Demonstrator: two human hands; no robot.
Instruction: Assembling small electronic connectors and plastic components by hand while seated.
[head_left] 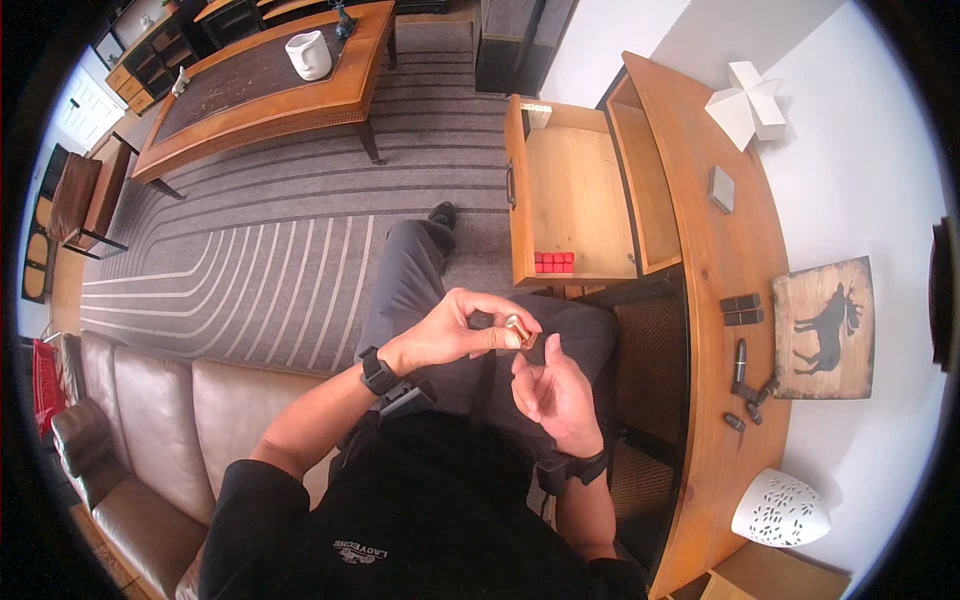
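Observation:
My left hand (445, 338) pinches a small, shiny copper-coloured cylinder (519, 330) between thumb and fingertips, above my lap. What kind of thing it is I cannot make out. Just to its right, my right hand (564, 398) is raised with the thumb up and apart from the loosely bent fingers. Nothing shows in that hand, and it appears not to touch the cylinder. Beyond my hands a wooden drawer (580, 200) is pulled out. Small red blocks (554, 262) sit in its near corner, and small white pieces (537, 115) in its far corner.
The wooden cabinet top (715, 260) at right bears black blocks (741, 309), dark cylindrical pieces (740, 375), a small grey box (721, 189), a moose picture (826, 328) and a white perforated lampshade-like piece (782, 508). A leather sofa (240, 405) lies left; a coffee table (260, 115) stands beyond.

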